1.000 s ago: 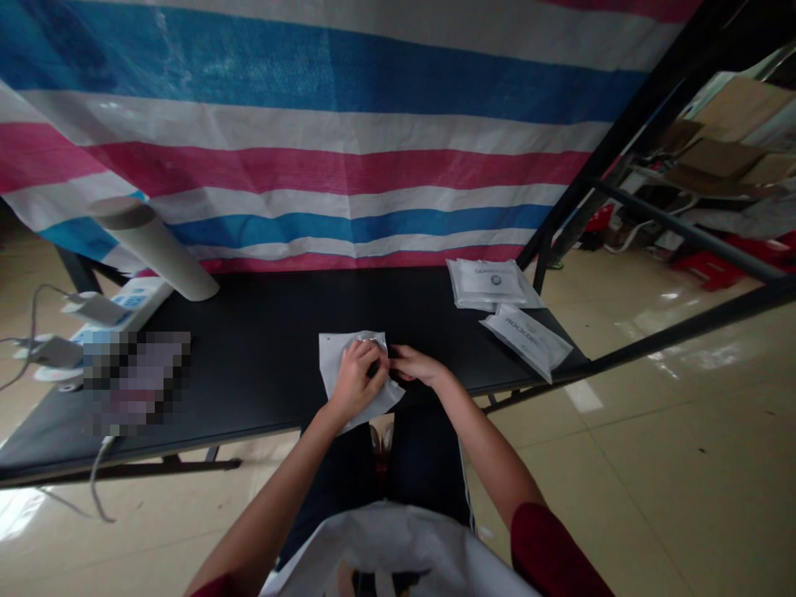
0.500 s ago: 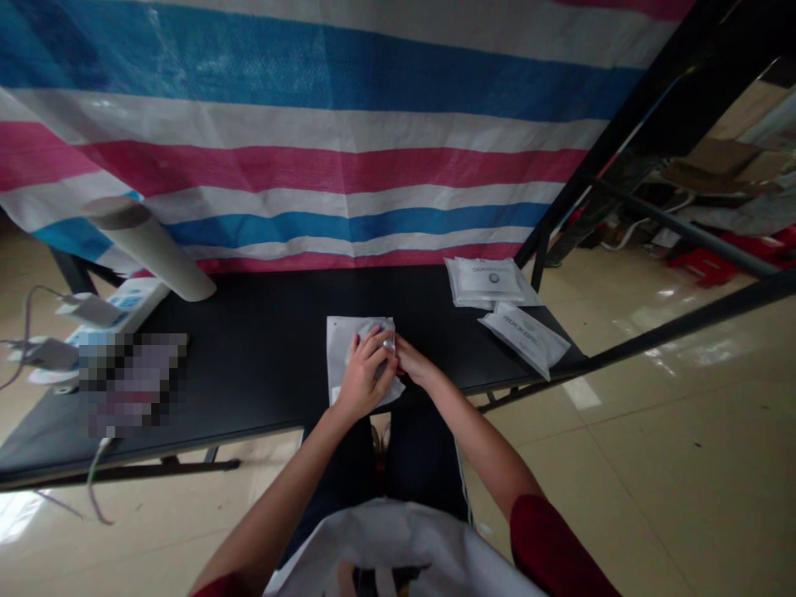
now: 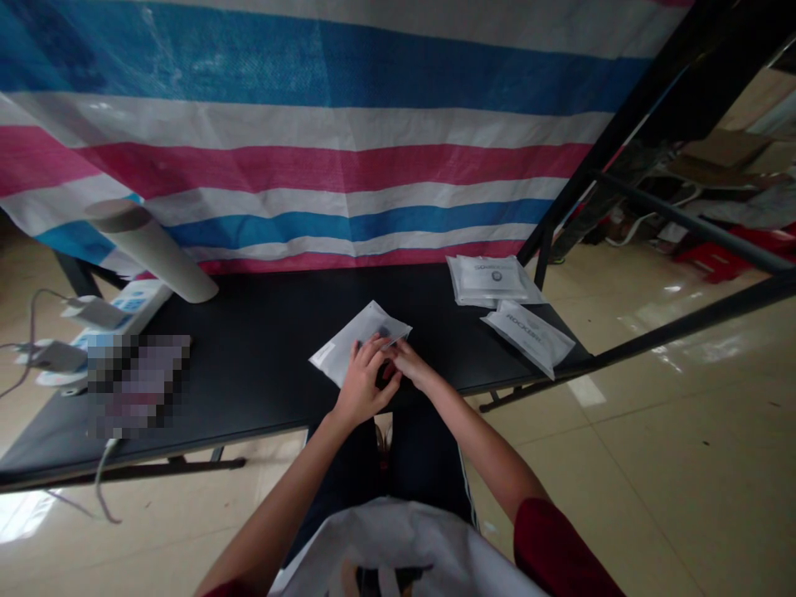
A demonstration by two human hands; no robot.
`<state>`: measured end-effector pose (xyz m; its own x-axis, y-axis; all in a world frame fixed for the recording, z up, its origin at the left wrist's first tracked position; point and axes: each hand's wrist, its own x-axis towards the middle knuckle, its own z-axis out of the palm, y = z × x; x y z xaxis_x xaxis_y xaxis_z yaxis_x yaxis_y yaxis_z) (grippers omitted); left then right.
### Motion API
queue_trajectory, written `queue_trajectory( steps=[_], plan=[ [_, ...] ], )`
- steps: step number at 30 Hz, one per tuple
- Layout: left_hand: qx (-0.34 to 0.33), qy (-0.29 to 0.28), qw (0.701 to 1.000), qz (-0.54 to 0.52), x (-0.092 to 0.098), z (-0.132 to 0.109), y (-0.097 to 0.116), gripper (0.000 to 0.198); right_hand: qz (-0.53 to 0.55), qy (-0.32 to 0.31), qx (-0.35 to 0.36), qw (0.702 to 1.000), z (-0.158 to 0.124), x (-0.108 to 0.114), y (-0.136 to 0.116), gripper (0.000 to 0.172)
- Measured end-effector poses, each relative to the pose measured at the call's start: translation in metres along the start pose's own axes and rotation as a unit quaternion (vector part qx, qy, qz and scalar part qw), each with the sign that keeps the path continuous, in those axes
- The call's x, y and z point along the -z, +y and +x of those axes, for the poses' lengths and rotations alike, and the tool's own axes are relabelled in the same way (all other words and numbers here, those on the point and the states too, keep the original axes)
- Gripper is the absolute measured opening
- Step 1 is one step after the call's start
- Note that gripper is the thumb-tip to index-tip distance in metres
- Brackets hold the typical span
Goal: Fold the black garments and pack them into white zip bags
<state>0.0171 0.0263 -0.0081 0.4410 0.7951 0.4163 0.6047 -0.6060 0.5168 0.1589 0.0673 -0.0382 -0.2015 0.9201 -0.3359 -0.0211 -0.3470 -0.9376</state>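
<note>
The left hand (image 3: 361,383) presses its closed fingers on a white plastic pouch (image 3: 357,344) at twelve o'clock on the black table (image 3: 261,352), apparently steadying it for the right hand (image 3: 414,365), whose fingertips meet at its edge. Two printed packets (image 3: 494,280) lie aside at two o'clock.

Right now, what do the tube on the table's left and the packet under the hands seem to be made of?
The tube looks like cardboard: matt and buff-coloured, with a plain, unglazed surface. The packet looks like thin white paper or plastic film, with a soft sheen and creases; the view leaves open which.
</note>
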Motion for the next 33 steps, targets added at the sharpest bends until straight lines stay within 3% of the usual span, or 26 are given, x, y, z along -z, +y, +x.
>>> queue_trajectory(
  steps=[2, 5, 10, 15, 19, 21, 25, 29, 33],
  plan=[
    [-0.003, -0.016, 1.0, 0.01, 0.004, -0.002, -0.004, 0.037, -0.031, -0.025, 0.012, 0.999, 0.0, 0.006, -0.002, 0.028],
    [0.004, -0.042, 0.999, 0.026, 0.011, -0.006, -0.013, 0.047, -0.07, -0.015, 0.063, 0.995, 0.001, 0.02, -0.002, 0.023],
    [0.006, -0.09, 0.995, 0.032, 0.013, -0.014, -0.015, 0.057, -0.16, -0.031, 0.115, 0.98, 0.009, 0.034, 0.012, 0.026],
    [-0.004, -0.085, 0.996, 0.035, 0.017, -0.008, -0.017, 0.059, -0.133, 0.003, 0.13, 0.983, 0.008, 0.03, 0.02, 0.046],
    [0.026, -0.038, 0.998, 0.048, 0.029, 0.003, -0.037, 0.058, -0.118, 0.007, 0.106, 0.987, 0.003, 0.025, 0.012, 0.049],
    [0.034, -0.05, 0.997, 0.038, 0.031, 0.004, -0.043, 0.058, -0.11, 0.022, 0.103, 0.988, 0.002, 0.021, 0.008, 0.048],
    [0.074, -0.101, 0.99, 0.066, 0.024, -0.005, -0.036, 0.06, -0.095, 0.03, 0.121, 0.988, 0.001, 0.018, 0.003, 0.037],
    [0.109, -0.064, 0.984, 0.122, 0.017, -0.014, -0.022, 0.069, -0.101, 0.034, 0.118, 0.987, -0.005, 0.029, -0.001, 0.03],
    [0.013, -0.059, 0.99, 0.127, 0.017, -0.02, -0.018, 0.089, -0.104, 0.061, 0.087, 0.989, -0.024, 0.042, 0.001, 0.031]
  ],
)
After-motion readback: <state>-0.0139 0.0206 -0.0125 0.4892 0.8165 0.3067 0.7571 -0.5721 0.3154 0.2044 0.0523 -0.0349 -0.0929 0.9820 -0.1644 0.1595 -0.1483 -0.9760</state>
